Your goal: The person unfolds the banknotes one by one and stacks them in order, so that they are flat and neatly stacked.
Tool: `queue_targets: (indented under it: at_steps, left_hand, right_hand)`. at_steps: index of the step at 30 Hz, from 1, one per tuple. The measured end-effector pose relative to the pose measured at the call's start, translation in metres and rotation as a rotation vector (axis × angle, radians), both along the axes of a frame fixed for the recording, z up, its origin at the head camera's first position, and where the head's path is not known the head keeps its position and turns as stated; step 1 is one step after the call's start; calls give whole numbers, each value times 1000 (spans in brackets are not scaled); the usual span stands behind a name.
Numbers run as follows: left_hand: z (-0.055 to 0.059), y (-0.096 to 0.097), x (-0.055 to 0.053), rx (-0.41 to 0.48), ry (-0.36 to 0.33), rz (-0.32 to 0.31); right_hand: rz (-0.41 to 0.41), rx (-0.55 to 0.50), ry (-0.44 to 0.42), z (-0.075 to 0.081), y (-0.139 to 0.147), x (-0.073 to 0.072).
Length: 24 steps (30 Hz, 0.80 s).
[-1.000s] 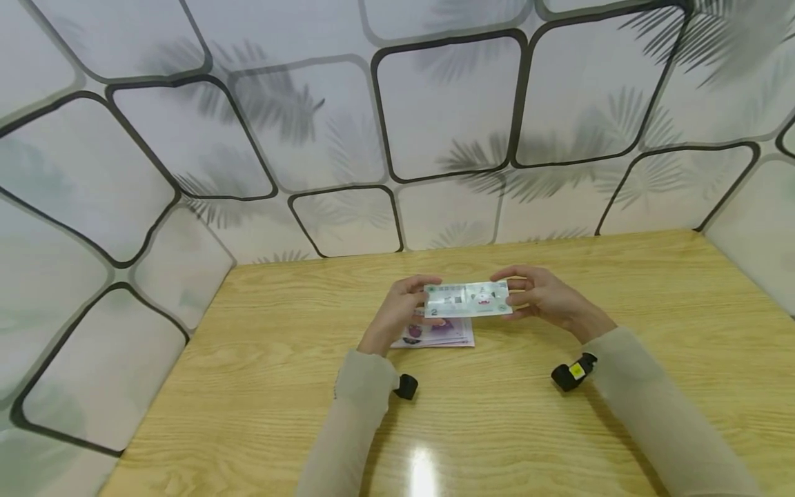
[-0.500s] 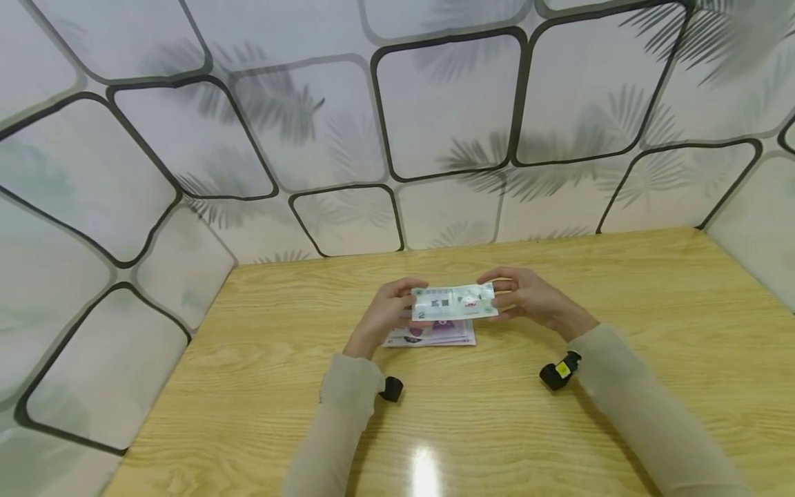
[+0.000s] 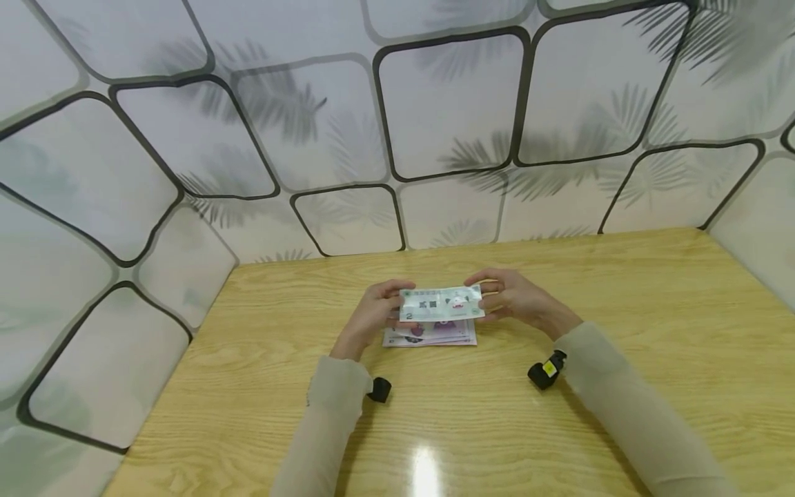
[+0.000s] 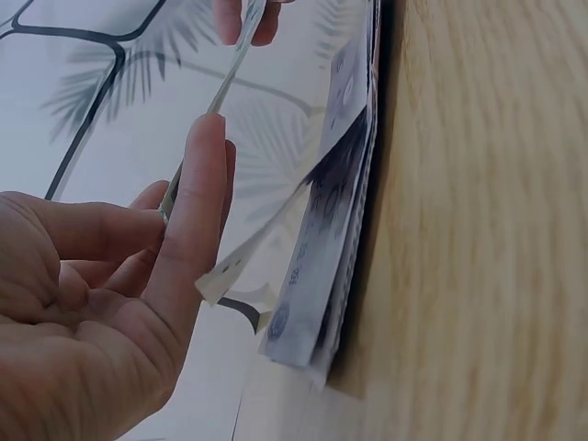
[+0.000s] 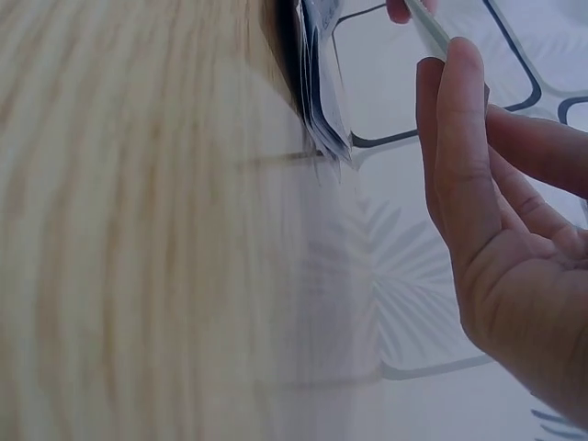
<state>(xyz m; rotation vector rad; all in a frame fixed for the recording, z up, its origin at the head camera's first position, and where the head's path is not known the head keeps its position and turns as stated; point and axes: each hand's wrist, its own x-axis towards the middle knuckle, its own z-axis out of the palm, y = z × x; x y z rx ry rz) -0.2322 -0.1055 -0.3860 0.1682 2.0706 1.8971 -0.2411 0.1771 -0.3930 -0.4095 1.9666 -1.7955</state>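
A pale green banknote (image 3: pixel 441 304), printed with a 2 and a small face, is held up flat between both hands. My left hand (image 3: pixel 374 308) pinches its left end, and my right hand (image 3: pixel 512 298) pinches its right end. Just below it on the table lies a stack of purple banknotes (image 3: pixel 435 335), partly covered by the green one in the head view. In the left wrist view, the left hand (image 4: pixel 119 276) stands apart from the stack (image 4: pixel 317 248), whose top note bends up at one end. The right wrist view shows the right hand (image 5: pixel 496 202) beyond the stack's edge.
The wooden table (image 3: pixel 459 421) spreads around the hands and meets a patterned wall (image 3: pixel 453 110) at the back. A black wrist camera (image 3: pixel 380 389) sits at the left sleeve and another black camera (image 3: pixel 546 371) at the right sleeve.
Both hands have moved left together with the green banknote, which now sits more squarely over the purple stack. The stack stays in place.
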Motion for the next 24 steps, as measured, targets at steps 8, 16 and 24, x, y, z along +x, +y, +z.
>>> queue_targets:
  at_steps: [8,16,24]
  left_hand:
    - [-1,-9,-1,-8,-4,24]
    - [-1,-17,-1,-107,32,38]
    - [-3,-22,-1,-218,100,61]
  right_hand:
    - [10,-17,-15,-2,-10,-2]
    - [30,-4,-10,-5,-18,-2]
    - [60,91,35,-5,-25,-4]
